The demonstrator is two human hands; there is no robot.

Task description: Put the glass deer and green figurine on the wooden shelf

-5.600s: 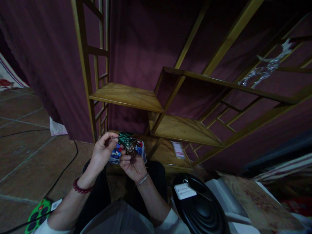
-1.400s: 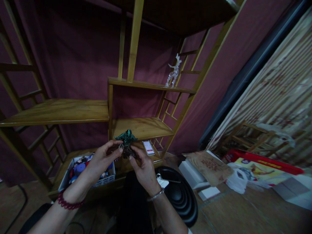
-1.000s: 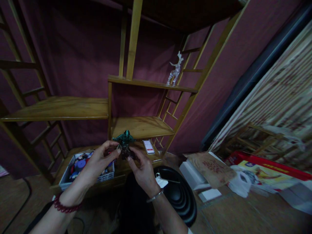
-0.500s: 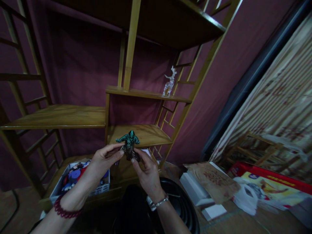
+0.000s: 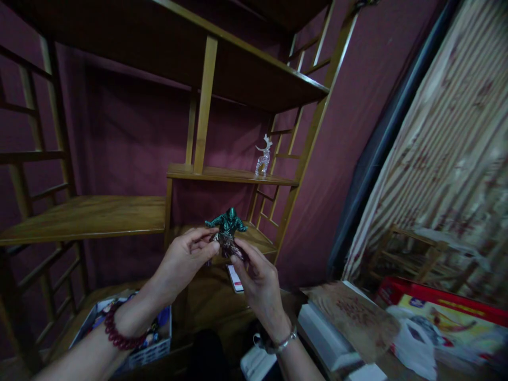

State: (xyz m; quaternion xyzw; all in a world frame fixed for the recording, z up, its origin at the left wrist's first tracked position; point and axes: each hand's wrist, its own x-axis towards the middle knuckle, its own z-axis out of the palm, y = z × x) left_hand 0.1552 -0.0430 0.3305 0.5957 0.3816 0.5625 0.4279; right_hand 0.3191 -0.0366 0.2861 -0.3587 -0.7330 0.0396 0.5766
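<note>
A small figurine (image 5: 227,225), shiny green above and dark brownish below, with its arms spread, is held upright between both hands. My left hand (image 5: 190,254) pinches its lower left side with thumb and fingers. On the other side, my right hand (image 5: 257,275) grips the base, thumb in front. Fingers cover part of the lower body. Behind the figurine is a low compartment of the wooden shelf (image 5: 91,214). A clear deer figurine (image 5: 262,157) stands on the shelf board above and to the right.
Below my left forearm sits a white basket (image 5: 153,349) of colourful items. A phone (image 5: 235,279) lies on the bottom board. At the right are white boxes (image 5: 323,333), a plastic bag (image 5: 415,344), a red and yellow box (image 5: 448,317) and a striped curtain (image 5: 436,143).
My view has tilted up and shifted, so the shelf appears lower. Both hands have moved right in the picture with the figurine, and the phone shows more fully.
</note>
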